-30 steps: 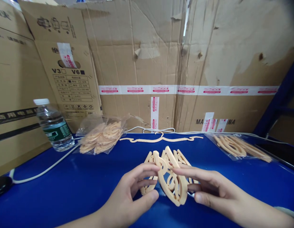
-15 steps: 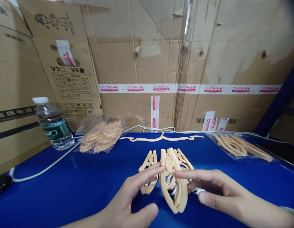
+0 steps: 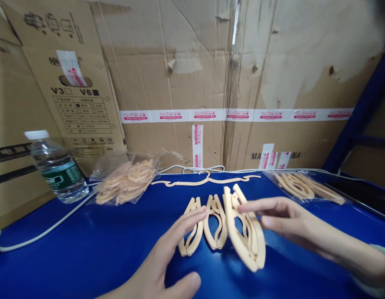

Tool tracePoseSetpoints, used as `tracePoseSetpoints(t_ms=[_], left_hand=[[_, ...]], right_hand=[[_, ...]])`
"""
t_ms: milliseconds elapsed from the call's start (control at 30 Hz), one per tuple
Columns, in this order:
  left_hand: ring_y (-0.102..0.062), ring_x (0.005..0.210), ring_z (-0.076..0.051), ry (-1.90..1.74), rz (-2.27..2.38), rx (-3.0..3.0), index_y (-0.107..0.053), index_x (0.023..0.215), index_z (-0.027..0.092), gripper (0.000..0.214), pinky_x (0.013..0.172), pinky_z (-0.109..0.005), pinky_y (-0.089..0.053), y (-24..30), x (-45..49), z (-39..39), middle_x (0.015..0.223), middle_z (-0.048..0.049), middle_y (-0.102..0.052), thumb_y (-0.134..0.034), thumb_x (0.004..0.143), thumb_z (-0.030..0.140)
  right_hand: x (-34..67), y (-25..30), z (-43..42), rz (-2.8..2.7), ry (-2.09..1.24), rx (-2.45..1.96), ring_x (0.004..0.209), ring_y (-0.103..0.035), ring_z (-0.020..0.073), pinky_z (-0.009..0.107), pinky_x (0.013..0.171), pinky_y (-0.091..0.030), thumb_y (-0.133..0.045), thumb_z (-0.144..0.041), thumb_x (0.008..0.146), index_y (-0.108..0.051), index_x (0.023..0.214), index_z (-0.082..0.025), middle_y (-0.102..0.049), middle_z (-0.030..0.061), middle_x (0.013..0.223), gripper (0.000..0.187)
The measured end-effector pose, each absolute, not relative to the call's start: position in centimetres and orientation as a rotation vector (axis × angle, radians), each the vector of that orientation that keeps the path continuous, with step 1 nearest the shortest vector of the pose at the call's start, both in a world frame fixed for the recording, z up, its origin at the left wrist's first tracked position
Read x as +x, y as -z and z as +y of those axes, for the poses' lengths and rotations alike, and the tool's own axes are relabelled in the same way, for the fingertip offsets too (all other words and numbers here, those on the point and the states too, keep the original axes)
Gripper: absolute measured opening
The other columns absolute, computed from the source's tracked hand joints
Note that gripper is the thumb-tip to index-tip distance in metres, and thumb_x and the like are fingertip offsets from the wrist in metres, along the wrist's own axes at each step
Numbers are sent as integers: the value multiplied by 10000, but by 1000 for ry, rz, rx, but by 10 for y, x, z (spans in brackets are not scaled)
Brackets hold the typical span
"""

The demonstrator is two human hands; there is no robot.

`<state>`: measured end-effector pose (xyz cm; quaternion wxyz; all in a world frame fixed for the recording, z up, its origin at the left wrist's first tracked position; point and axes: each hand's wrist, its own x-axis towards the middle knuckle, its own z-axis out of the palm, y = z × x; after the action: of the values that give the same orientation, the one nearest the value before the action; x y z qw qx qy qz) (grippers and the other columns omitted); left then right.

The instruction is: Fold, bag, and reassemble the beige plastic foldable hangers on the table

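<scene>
My right hand [image 3: 285, 218] grips a folded, cream-coloured folding clothes hanger [image 3: 236, 238] by its upper right side, index finger laid across it. This hanger is tilted and appears lifted off the table; part of the grip is hidden behind it. Two more folded hangers lie to its left: a middle hanger [image 3: 224, 230] and a left hanger [image 3: 199, 236]. My left hand [image 3: 165, 253] is open, thumb apart, its fingertips over the left hanger and close to the middle one. Whether they touch is unclear. Behind them lies an unfolded hanger [image 3: 192, 182] with its hook pointing away.
A clear bag of hangers [image 3: 126, 182] and a water bottle [image 3: 60, 174] stand at the left of the blue table [image 3: 117, 257]. Another bagged bundle [image 3: 295, 187] lies at the right, beside a dark flat object [image 3: 360, 199]. A white cable [image 3: 49, 226] runs around the back, before cardboard [image 3: 167, 83].
The right hand has moved the held hanger rightward, away from the others, uncovering the middle hanger. The left hand stays open beside the row. The view has shifted slightly.
</scene>
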<state>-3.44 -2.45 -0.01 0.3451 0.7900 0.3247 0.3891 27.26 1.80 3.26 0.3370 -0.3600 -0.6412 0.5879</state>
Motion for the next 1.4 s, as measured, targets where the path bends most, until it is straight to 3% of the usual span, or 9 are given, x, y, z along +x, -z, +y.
tracePoseSetpoints(t_ms=[133,233,400,500,700,867,1167,1267,1400], left_hand=[[-389,1416,-304,-1039,880,2011,-452,1441,381,607,1150,-476,-352,5,-36,-22,1542,-9,-426,-624,872,254],[-430,1391,-290,-1070,910,2063,-501,1396,382,585,1141,-450,-376,4,-34,-21,1508,-2,-469,-615,852,202],[-466,1369,-250,-1072,1017,2197,-518,1340,417,583,1142,-416,-384,-2,-31,-21,1462,34,-518,-568,831,138],[-471,1366,-254,-981,1074,2323,-492,1365,387,605,1130,-414,-401,-5,-31,-22,1475,13,-508,-564,823,127],[-358,1432,-315,-630,1045,2675,-449,1430,325,646,1172,-537,-272,2,-27,-25,1547,-40,-422,-679,827,291],[-352,1430,-345,-625,1045,2747,-474,1427,336,615,1166,-596,-210,18,-23,-20,1547,-48,-416,-666,863,487],[-397,1399,-374,-878,999,2489,-558,1364,390,546,1174,-620,-119,25,-22,-22,1499,-37,-487,-692,841,469],[-420,1388,-361,-884,1012,2463,-561,1361,385,536,1178,-592,-173,11,-25,-24,1485,-33,-506,-690,841,380],[-447,1376,-326,-827,1080,2422,-578,1335,369,493,1168,-537,-276,-3,-28,-21,1438,-27,-562,-653,855,286]], right_hand=[[295,-35,39,-1563,-1313,-1173,1118,-659,312,462,1044,-470,-752,-502,762,-757,1087,-209,-741,122,1138,437],[312,-34,51,-1691,-1128,-1358,1177,-618,342,478,1042,-471,-690,-569,785,-754,1064,-211,-713,117,1201,458],[323,-38,45,-2339,-704,-1471,1370,-416,384,560,1139,-319,-641,-615,801,-548,1393,-297,-495,79,1484,678],[323,-43,35,-2562,-644,-1485,1382,-391,391,546,1134,-329,-659,-611,791,-428,1477,-325,-407,80,1534,778],[312,-49,27,-2619,-633,-1549,1191,-558,332,451,1032,-453,-657,-548,816,-402,1489,-320,-496,94,1382,755],[307,-44,29,-2592,-614,-1500,989,-604,245,394,930,-494,-612,-523,866,-427,1464,-319,-531,75,1220,659],[301,-31,28,-2461,-531,-1482,812,-613,219,379,760,-534,-565,-557,884,-459,1417,-270,-572,98,1133,615],[304,-26,39,-2282,-472,-1499,899,-628,256,412,805,-539,-453,-607,926,-471,1357,-211,-624,119,1117,586],[311,-15,68,-2131,-358,-1435,1207,-559,301,460,1004,-477,-383,-609,947,-469,1340,-173,-573,165,1334,593]])
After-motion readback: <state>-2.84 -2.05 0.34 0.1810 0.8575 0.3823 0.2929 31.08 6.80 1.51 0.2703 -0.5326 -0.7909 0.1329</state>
